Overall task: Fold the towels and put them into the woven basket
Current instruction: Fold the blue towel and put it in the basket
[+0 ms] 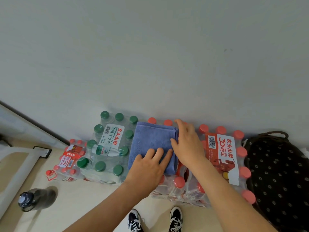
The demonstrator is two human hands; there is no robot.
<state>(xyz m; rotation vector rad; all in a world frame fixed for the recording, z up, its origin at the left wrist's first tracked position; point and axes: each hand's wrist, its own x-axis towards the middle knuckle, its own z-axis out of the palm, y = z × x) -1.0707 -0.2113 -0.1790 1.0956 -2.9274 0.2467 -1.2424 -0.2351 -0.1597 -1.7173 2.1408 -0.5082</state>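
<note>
1. Four shrink-wrapped packs of water bottles stand on the floor (83, 206) against the wall: one green-capped pack (110, 139) and three red-capped ones.
2. One red-capped pack (175, 186) sits in the middle, a labelled red-capped pack (222, 153) touches it at 3 o'clock, and a lower red-capped pack (70, 158) lies at 9 o'clock of the green one.
3. One blue towel (150, 139), folded into a thick rectangle, lies on top of the middle pack, its left edge reaching the green-capped pack.
4. Two hands are on the towel. The left hand (148, 166) lies flat, fingers straight and spread, pressing the near half.
5. The right hand (187, 144) rests palm down over the towel's folded edge at 3 o'clock, fingers relaxed, grasping nothing.
6. One dark, flower-patterned basket (275, 173) with a braided handle stands at 3 o'clock of the packs, beside the labelled one; its contents cannot be made out.
7. One dark bottle (35, 198) lies on the floor at 8 o'clock.
8. Two black-and-white shoes (134, 220) show at 6 o'clock.
</note>
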